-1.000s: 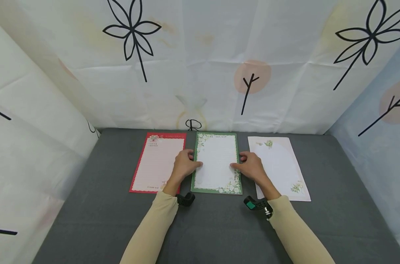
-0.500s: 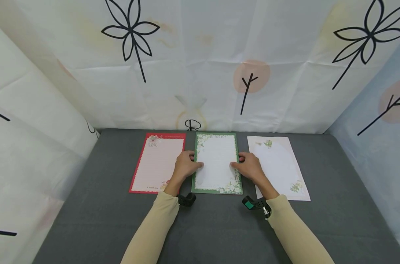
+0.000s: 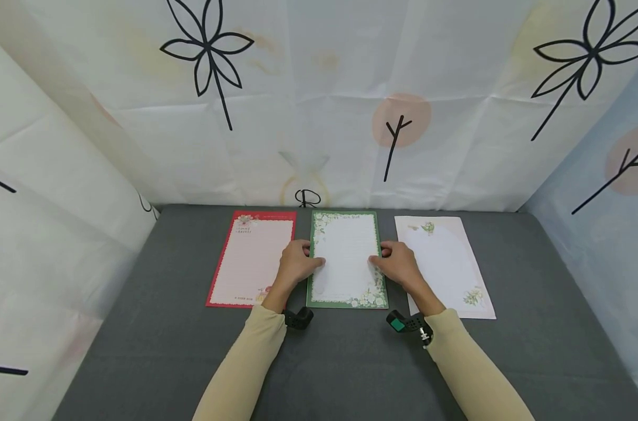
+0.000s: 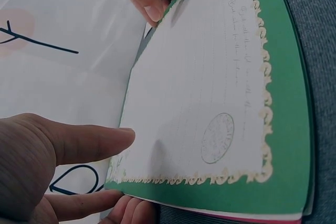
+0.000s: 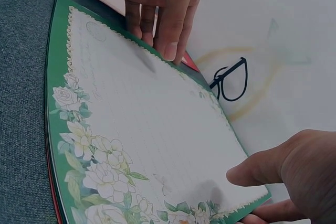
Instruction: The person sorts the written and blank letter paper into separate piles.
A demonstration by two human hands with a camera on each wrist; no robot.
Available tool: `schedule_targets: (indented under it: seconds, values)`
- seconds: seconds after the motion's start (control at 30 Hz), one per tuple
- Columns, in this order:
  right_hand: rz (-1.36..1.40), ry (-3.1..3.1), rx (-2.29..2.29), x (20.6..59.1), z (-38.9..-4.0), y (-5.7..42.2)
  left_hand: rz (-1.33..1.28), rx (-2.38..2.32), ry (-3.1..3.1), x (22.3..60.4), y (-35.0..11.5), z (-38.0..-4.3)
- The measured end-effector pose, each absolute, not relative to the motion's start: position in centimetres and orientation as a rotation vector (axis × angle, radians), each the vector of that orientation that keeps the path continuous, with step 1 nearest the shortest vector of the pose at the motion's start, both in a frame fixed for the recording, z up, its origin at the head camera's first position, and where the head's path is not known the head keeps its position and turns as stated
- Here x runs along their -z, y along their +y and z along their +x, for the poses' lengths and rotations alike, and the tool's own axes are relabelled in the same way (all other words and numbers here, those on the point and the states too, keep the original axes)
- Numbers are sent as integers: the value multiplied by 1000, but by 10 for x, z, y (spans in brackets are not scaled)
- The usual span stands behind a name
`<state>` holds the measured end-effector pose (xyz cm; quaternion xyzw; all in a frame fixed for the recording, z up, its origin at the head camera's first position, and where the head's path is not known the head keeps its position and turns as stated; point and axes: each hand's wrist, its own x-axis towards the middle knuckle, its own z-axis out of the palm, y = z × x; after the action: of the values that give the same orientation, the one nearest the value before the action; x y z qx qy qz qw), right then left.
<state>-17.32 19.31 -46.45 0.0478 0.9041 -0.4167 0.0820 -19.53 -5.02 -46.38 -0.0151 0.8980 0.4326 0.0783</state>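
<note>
A stack of letter paper (image 3: 345,245) with a green border and white flowers lies mid-table. My left hand (image 3: 296,262) grips its left edge, thumb on the top sheet and fingers at the edge. On the opposite edge, my right hand (image 3: 400,264) holds it the same way. Edges of further sheets, one of them red, show under the green one in both wrist views. To the left lies red-bordered letter paper (image 3: 255,257), partly behind my left hand. White letter paper (image 3: 447,257) with green sprigs lies to the right, partly covered by my right hand and wrist.
A dark grey cloth (image 3: 329,374) covers the table. Pale fabric (image 3: 319,117) with printed plant drawings hangs along the back, just past the papers' far edges, and down both sides. Black wrist devices (image 3: 299,318) sit at both wrists.
The green-bordered paper has shifted very slightly to the right between my hands. My right thumb has moved a little up along its edge. The other two papers lie as before.
</note>
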Motion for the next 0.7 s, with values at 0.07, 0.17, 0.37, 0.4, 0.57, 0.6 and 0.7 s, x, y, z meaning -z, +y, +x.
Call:
schedule_targets:
  seconds: [0.07,0.17,0.37,0.4,0.57,0.6,0.7]
  values:
    - [147,2697,1243,465,-173,193,-43,-1291,2691,463,-50,-195]
    - [148,2698,1242,465,-173,193,-34,-1285,2702,463,-50,-195]
    - [135,2715,1229,463,-171,192,-37,-1272,2732,465,-47,-197]
    - [136,2717,1227,463,-171,192,-35,-1270,2737,466,-46,-197]
    - [126,2728,1215,464,-169,192,-25,-1279,2753,467,-45,-196]
    - [120,2732,1214,464,-169,192,-24,-1281,2757,467,-45,-196]
    - [102,2743,1212,464,-169,192,-20,-1290,2766,466,-45,-195]
